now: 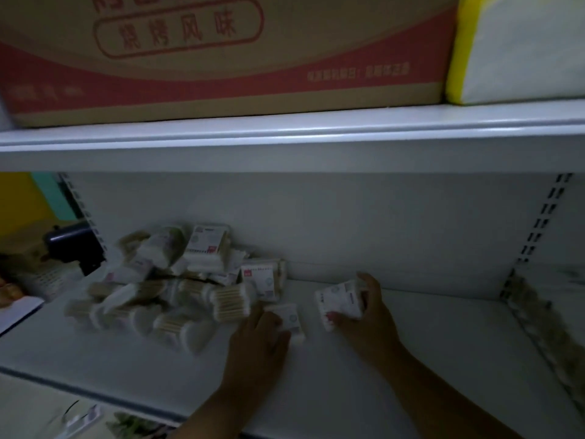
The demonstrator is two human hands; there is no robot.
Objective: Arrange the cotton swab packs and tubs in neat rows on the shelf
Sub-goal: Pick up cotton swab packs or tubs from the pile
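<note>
2 white labelled packs: your right hand point(364, 315) pinches the right pack point(340, 301); left hand point(259, 340) covers the left pack point(292, 318), grip unclear.

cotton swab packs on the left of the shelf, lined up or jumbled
Jumbled: the cotton swab packs lie in a heap on the shelf, at mixed angles, some atop others, no rows.

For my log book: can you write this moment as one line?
left hand: on near pack | right hand: grips far pack | pile: jumbled
</note>
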